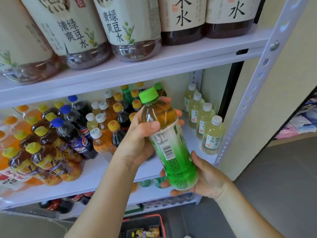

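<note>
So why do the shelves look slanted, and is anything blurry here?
Head view: the wide-angle lens slants the upper shelf and upright post; the green-capped bottle in the left hand and right hand is sharp, barcode legible; the big bottles on top look softer; lighting even, no hard shadows.

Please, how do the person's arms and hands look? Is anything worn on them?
The left forearm and right forearm are bare to the picture's edge; no sleeves show. The left hand and the right hand carry no glove, ring, watch or bracelet.
</note>
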Demonstrator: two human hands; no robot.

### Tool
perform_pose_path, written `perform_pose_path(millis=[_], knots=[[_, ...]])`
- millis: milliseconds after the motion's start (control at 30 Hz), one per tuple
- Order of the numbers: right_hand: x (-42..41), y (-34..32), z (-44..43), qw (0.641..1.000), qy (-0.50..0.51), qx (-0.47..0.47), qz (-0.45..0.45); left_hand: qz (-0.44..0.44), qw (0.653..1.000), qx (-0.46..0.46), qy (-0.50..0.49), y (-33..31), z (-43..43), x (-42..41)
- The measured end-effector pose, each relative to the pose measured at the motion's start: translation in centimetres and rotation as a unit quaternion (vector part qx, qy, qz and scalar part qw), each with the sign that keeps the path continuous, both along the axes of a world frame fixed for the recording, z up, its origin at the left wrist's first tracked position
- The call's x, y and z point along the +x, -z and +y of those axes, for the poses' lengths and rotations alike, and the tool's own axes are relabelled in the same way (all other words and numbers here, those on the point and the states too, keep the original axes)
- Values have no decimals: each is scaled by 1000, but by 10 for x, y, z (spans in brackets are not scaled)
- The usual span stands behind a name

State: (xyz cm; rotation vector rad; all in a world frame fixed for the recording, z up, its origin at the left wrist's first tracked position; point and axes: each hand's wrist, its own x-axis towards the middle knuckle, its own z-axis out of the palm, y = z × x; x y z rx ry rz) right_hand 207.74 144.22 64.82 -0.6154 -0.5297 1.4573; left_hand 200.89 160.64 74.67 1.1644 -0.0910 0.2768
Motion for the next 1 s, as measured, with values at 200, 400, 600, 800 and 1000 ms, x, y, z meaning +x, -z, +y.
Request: perform_pose_path(millis=[200,400,600,800,1000], knots=[[-29,-11,8,992,120,-2,-49,73,986,70,-131,-5,8,-2],[-43,-22,7,863,350,-153,-331,143,922,284,-220,-20,12,-12],[-60,-14,9,633,498,-183,-563,183,934,212,-222,-17,2,-16],[-44,-24,-4,805,366,-102,-455,120,961,86,-233,-13,15,-21],[-32,-28,-6,996,37,-45,60,47,992,11,-114,-11,28,-24]])
